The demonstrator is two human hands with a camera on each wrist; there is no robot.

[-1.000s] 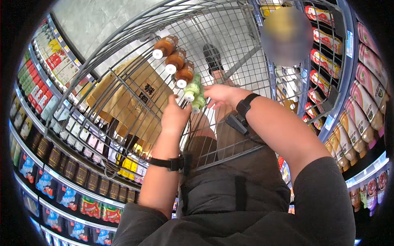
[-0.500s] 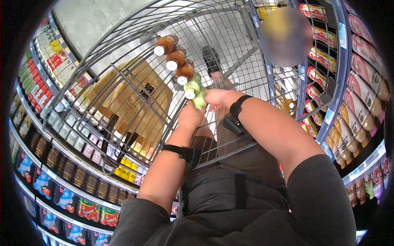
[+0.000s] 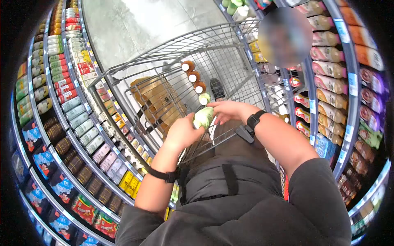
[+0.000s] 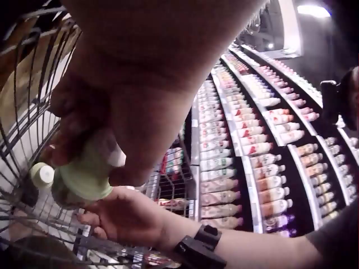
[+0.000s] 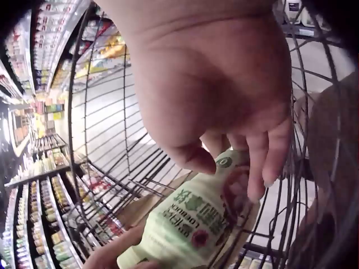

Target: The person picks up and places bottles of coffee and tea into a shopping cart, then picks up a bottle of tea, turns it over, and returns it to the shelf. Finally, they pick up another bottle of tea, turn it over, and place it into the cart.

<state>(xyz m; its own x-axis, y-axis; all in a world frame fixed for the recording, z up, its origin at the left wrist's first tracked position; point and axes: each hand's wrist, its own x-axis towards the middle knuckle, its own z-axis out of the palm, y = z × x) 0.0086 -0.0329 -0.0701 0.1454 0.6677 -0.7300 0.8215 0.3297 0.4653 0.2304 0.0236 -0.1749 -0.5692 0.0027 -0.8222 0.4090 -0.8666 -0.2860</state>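
In the head view, my left hand (image 3: 182, 132) grips a pale green bottle (image 3: 203, 117) above the near end of the cart. My right hand (image 3: 231, 111) is at the bottle's far end, fingers loosely bent and touching it. The right wrist view shows the printed label of the bottle (image 5: 182, 224) below my right hand (image 5: 216, 95). Under the bottle in the left wrist view, my right hand (image 4: 129, 218) lies palm up. A second green bottle (image 3: 205, 98) and several brown bottles (image 3: 194, 76) stand in a row in the cart.
The wire cart (image 3: 221, 51) surrounds the bottles, with a brown paper bag (image 3: 158, 100) in its left part. Shelves of packaged drinks (image 3: 84, 127) curve along the left; shelves of bottles (image 3: 328, 84) line the right. A person (image 3: 285, 37) is at the upper right.
My left hand has closed round the nearest green bottle and drawn it out of the row toward me. The cart and shelves have shifted in the head view.
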